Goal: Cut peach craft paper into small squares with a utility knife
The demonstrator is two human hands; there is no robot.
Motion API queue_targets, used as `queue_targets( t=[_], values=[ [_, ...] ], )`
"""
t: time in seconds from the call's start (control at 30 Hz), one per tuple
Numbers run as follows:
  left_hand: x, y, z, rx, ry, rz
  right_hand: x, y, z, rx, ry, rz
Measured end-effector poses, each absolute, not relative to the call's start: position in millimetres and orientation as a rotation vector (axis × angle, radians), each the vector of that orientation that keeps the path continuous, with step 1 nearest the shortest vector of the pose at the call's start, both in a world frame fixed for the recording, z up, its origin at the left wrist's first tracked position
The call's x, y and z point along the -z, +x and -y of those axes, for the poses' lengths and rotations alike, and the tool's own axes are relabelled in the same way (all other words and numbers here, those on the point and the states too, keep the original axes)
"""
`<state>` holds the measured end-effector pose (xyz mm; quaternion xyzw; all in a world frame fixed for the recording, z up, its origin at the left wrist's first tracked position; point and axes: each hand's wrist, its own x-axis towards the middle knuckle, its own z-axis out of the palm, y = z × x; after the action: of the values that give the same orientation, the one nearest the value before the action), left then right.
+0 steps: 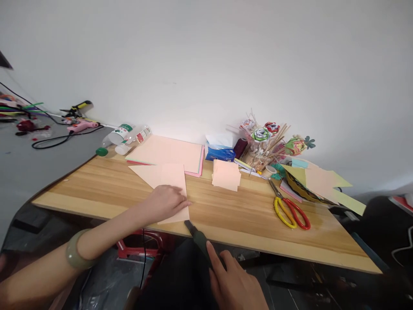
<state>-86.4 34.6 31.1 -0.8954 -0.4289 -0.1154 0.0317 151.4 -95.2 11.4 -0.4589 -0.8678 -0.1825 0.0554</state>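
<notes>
Wooden table (258, 219) before both hands; pale peach paper sheet (167, 176) on it, flat, slanted along its left side, straight-edged on the right, lying under the left hand (166, 202), which presses down with fingers together, gripping nothing visible; dark-handled knife (200, 241) held in the closed right hand (237, 277), its tip beside the sheet's lower right corner; small peach squares (226, 174) stacked beyond the hands.

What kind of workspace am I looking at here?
Probably a small craft corner, in a home or studio: pink paper lies under the left hand, red-and-yellow scissors rest on the wooden table, and handmade-looking flowers stand near the wall.
</notes>
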Motion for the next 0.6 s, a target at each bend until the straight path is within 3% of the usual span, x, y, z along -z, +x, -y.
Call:
queue_targets(
  t=[0.27, 0.6],
  values=[
    [4, -77, -54, 0.001, -2.585, 1.678, -11, 153, 90, 0.575, -1.403, 2.599],
    [5, -80, -54, 0.011, -2.652, 1.703, -2, 159, 88, 0.621, -1.372, 2.585]
  ],
)
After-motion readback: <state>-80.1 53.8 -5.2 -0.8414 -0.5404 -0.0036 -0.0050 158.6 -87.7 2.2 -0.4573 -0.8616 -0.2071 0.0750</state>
